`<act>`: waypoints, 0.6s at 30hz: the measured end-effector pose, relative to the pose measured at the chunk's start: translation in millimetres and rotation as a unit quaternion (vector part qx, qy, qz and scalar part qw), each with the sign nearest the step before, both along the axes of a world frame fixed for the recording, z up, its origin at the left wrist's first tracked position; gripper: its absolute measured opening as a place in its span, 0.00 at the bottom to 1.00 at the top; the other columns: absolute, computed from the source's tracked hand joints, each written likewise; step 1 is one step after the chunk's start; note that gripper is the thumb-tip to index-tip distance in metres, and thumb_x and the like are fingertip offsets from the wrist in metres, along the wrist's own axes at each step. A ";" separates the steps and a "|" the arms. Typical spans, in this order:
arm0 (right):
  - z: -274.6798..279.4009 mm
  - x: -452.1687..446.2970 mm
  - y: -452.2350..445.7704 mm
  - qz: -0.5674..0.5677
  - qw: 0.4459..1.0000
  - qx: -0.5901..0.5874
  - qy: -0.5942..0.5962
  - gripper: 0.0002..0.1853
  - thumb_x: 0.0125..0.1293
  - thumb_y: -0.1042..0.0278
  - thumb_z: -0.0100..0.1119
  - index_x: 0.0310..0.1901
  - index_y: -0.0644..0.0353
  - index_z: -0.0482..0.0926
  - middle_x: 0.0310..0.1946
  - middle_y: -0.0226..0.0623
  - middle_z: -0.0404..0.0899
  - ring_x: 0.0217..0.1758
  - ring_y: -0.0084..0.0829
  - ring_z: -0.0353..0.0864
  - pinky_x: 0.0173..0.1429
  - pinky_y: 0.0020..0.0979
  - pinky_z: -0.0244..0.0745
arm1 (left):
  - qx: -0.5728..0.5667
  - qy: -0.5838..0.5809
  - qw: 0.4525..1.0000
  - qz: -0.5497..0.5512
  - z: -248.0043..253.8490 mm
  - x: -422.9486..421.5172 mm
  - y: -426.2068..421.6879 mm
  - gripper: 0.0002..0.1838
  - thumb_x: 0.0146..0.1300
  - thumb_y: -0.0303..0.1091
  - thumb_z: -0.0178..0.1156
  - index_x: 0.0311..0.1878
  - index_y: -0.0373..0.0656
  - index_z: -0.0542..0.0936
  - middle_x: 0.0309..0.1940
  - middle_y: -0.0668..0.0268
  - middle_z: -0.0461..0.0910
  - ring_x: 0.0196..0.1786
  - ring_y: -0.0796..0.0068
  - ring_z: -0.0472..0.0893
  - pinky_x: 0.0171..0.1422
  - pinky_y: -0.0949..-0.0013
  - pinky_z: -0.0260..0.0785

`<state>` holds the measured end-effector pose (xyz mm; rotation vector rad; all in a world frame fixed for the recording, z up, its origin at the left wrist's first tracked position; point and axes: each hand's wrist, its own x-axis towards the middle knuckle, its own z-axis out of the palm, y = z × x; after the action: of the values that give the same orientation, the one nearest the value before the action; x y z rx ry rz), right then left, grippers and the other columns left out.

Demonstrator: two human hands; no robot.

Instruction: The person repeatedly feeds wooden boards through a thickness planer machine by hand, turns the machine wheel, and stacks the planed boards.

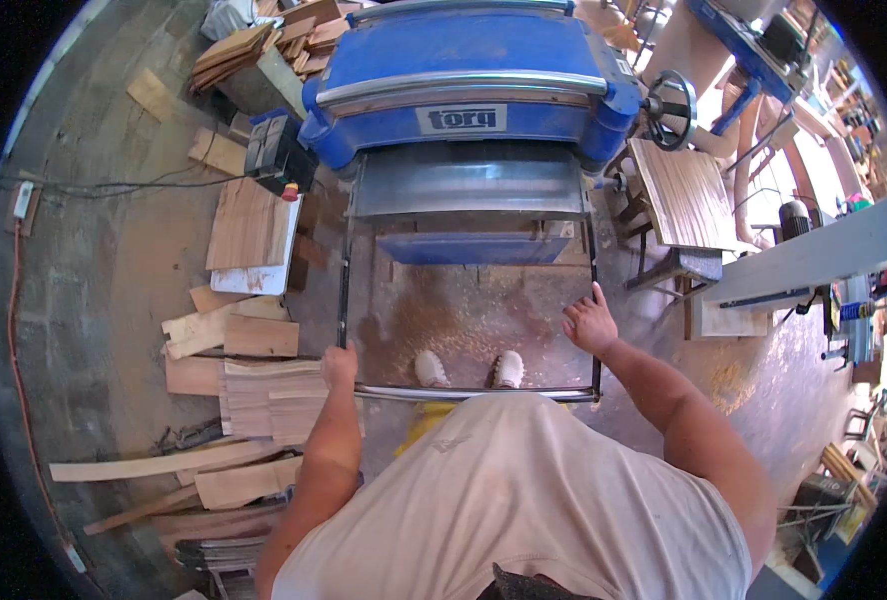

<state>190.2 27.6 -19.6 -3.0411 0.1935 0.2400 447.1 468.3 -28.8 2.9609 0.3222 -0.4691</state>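
Observation:
A blue thickness planer (464,55) marked "torq" stands in front of me, with its metal bed (469,187) facing my body. From it a dark metal outfeed frame (345,290) reaches toward me and ends in a shiny roller (444,393) at my waist. My left hand (340,368) is closed around the frame's left rail near the roller. Over the right rail lies my right hand (591,322), its index finger stretched forward and the other fingers loosely bent. No board shows on the bed or between the rails.
Wood boards (264,390) are piled on the floor at left, beside a black control box (276,150) with a red button. A handwheel (670,110) sticks out at the planer's right. Boards rest on a stool (686,262). A cable (19,330) runs along the left floor.

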 end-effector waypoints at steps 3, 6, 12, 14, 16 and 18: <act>1.7 3.2 6.3 0.010 1.000 -0.002 -0.010 0.14 0.61 0.56 0.55 0.43 0.53 0.81 0.35 0.33 0.80 0.49 0.33 0.76 0.77 0.50 0.36 | -0.017 0.007 1.000 -0.006 1.1 1.4 1.9 0.25 0.60 0.53 0.58 0.39 0.36 0.84 0.40 0.45 0.81 0.48 0.45 0.80 0.52 0.50 0.72; 2.6 15.3 16.2 0.017 0.998 -0.025 0.051 0.17 0.60 0.56 0.57 0.48 0.55 0.79 0.41 0.37 0.79 0.52 0.38 0.74 0.76 0.48 0.42 | -0.055 0.019 0.998 0.006 -6.4 2.8 5.5 0.26 0.59 0.55 0.57 0.36 0.37 0.84 0.38 0.45 0.81 0.47 0.46 0.80 0.51 0.49 0.72; -11.1 115.1 131.0 0.083 0.953 0.272 -0.100 0.25 0.58 0.60 0.64 0.55 0.62 0.72 0.58 0.52 0.68 0.60 0.53 0.67 0.67 0.47 0.60 | -0.094 0.039 0.995 0.025 -12.1 4.9 12.4 0.22 0.61 0.52 0.53 0.46 0.45 0.82 0.47 0.52 0.80 0.52 0.50 0.79 0.54 0.51 0.72; -4.0 160.2 190.0 0.131 0.928 0.323 -0.133 0.26 0.61 0.58 0.62 0.57 0.63 0.71 0.61 0.55 0.65 0.65 0.56 0.63 0.68 0.47 0.59 | -0.148 0.073 0.985 0.056 10.8 0.7 11.7 0.21 0.59 0.50 0.56 0.46 0.45 0.82 0.48 0.52 0.80 0.52 0.52 0.80 0.53 0.52 0.73; 5.1 210.0 243.6 0.172 0.906 0.353 -0.155 0.26 0.63 0.57 0.60 0.58 0.63 0.70 0.63 0.58 0.62 0.68 0.56 0.60 0.70 0.47 0.56 | -0.170 0.091 0.979 0.067 13.4 3.2 13.3 0.20 0.56 0.47 0.59 0.47 0.45 0.82 0.48 0.51 0.80 0.52 0.53 0.80 0.52 0.53 0.73; 0.4 254.0 294.3 0.188 0.900 0.345 -0.188 0.24 0.66 0.57 0.57 0.58 0.64 0.70 0.64 0.58 0.60 0.69 0.55 0.59 0.71 0.45 0.53 | -0.209 0.047 0.976 0.034 -18.8 0.4 22.5 0.23 0.53 0.45 0.62 0.51 0.45 0.80 0.48 0.51 0.80 0.52 0.53 0.80 0.52 0.54 0.73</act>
<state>444.2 321.9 -19.3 -2.3173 -0.4229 -0.2220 447.5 490.8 -47.7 2.5171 0.2903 -0.5892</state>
